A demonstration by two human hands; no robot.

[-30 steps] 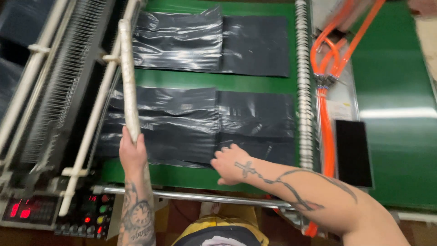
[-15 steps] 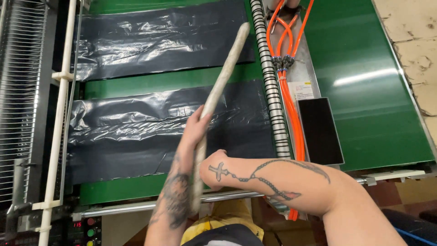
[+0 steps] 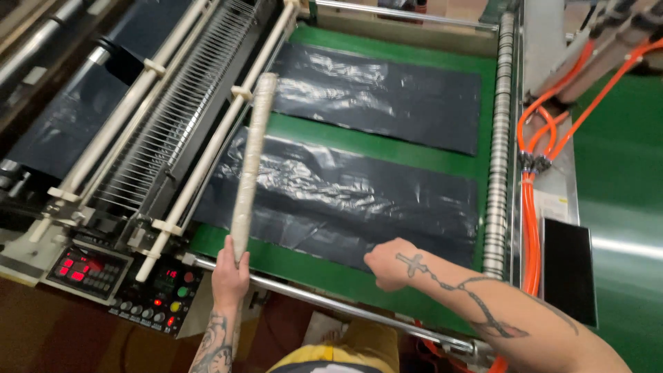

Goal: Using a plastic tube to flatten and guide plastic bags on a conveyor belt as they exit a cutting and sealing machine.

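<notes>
**Stick held over dark plastic sheets on a green belt**

A long pale stick (image 3: 250, 166) wrapped in clear film slants up over the near black plastic sheet (image 3: 345, 200), its lower end clasped in the left hand (image 3: 230, 273), grip closed around it. The right hand (image 3: 388, 262) rests curled on that sheet's near edge; whether it pinches the sheet cannot be told. A second sheet (image 3: 387, 97) lies farther along the green belt (image 3: 407, 155). A control panel (image 3: 155, 293) with red lights sits at lower left.
</notes>
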